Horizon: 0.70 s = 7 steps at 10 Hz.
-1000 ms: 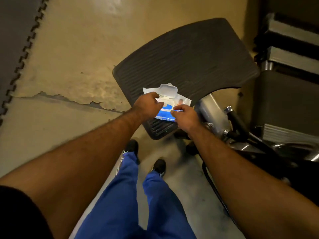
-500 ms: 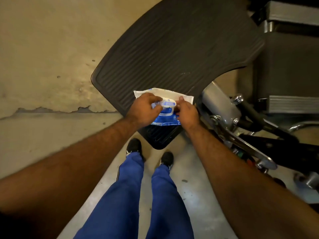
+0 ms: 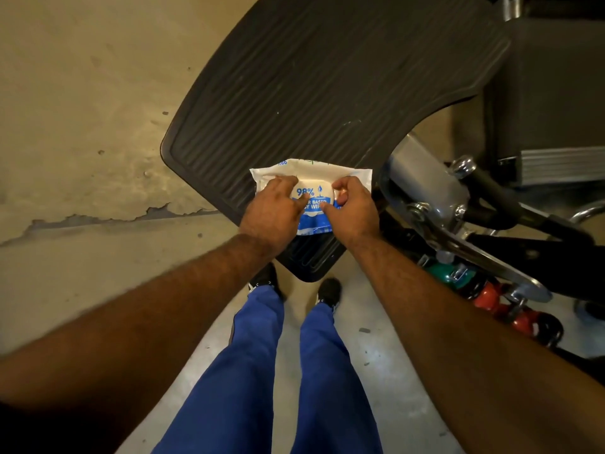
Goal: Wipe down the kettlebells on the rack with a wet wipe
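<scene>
Gripping wipes pack [image 3: 314,173] at both ends | left hand [image 3: 273,214], right hand [image 3: 352,213], fingers curled | ribbed platform [image 3: 327,86] beneath

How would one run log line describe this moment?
left hand: holds wipes pack | right hand: pinches pack | lid: closed | kettlebells: untouched

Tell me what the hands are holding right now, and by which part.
Both hands hold the wet wipe pack: the left hand grips its left side, the right hand pinches at the lid's right edge.
</scene>
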Tool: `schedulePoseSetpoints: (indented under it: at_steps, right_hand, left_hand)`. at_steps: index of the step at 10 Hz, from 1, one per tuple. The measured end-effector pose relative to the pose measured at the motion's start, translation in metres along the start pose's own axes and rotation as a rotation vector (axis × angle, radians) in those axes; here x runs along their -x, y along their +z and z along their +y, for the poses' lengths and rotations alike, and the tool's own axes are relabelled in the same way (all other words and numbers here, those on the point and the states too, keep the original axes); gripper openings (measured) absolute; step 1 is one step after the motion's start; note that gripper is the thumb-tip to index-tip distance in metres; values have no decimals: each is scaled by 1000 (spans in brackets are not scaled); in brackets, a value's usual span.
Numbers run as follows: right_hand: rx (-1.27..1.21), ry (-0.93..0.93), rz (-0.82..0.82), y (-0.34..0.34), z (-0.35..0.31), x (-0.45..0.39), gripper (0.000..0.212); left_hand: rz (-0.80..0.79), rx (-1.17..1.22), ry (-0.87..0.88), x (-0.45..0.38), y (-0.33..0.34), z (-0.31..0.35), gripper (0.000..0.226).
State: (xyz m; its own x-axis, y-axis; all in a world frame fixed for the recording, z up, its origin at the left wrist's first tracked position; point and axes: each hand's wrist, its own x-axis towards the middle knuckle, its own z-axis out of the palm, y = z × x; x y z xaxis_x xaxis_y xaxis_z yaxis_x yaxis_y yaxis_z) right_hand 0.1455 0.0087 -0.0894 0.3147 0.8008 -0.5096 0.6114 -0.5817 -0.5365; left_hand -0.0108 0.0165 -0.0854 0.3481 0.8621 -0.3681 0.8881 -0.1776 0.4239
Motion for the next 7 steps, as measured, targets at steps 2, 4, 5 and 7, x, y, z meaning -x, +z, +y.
schedulePoseSetpoints:
  at_steps: [2, 4, 5, 7]
  right_hand:
    - [19, -7, 5, 4, 2, -6, 34]
    - [45, 87, -174, -16, -23, 13, 58]
    - [-115, 103, -156, -35, -26, 47, 58]
    - [-284, 122, -126, -68, 12, 126, 10]
  left_hand:
    - [-97, -233, 80, 0, 11, -4, 52]
    - [-219, -350, 54, -1, -29, 20, 50]
    - [-235, -318, 13, 14, -55, 37, 52]
    - [-119, -233, -45, 81, -71, 69, 47]
